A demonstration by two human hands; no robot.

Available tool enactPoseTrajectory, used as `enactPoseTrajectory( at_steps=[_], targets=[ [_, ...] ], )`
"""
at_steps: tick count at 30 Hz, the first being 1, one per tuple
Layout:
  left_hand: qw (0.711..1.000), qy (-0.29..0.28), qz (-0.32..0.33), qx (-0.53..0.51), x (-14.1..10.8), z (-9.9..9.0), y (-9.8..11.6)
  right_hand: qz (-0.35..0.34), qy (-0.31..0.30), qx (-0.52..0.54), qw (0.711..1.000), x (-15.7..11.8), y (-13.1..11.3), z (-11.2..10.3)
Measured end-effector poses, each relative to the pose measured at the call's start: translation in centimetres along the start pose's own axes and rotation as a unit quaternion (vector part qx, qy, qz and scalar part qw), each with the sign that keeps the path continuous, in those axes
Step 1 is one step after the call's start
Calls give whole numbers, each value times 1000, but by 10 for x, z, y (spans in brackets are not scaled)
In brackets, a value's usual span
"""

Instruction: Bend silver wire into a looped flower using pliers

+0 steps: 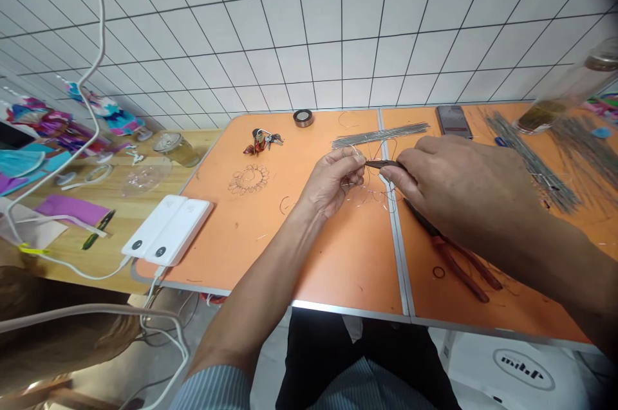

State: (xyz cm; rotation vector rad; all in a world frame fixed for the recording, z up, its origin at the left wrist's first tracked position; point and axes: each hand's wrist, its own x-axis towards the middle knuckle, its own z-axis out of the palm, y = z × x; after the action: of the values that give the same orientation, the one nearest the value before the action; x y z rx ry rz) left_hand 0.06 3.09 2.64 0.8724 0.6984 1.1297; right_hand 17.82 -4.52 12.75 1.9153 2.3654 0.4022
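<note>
My left hand is closed on a looped wire piece, pinching it between thumb and fingers. My right hand wraps round dark pliers, whose tips meet the wire just at my left fingertips. The wire's thin loops hang below and to the right of my left fingers. On the orange table, a flower-shaped wire ring lies to the left. Red-handled pliers lie below my right hand, partly hidden by it.
Wire bundles lie behind my hands and more at the right. A phone, a tape roll and keys are at the back. White power banks sit at the left edge, cables attached.
</note>
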Motion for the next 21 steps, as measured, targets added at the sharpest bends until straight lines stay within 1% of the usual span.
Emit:
enactPoseTrajectory(
  at_steps=[8,13,21],
  targets=[
    [1000,-3,-20,5,0,-1,0,-2,0,-9,1000,-1,0,-2],
    [1000,-9,-17,11,0,-1,0,-10,-9,-15,1000,-2,0,0],
    [1000,-2,-12,24,0,-1,-3,-4,-16,-35,999,-4,-2,-1]
  ],
)
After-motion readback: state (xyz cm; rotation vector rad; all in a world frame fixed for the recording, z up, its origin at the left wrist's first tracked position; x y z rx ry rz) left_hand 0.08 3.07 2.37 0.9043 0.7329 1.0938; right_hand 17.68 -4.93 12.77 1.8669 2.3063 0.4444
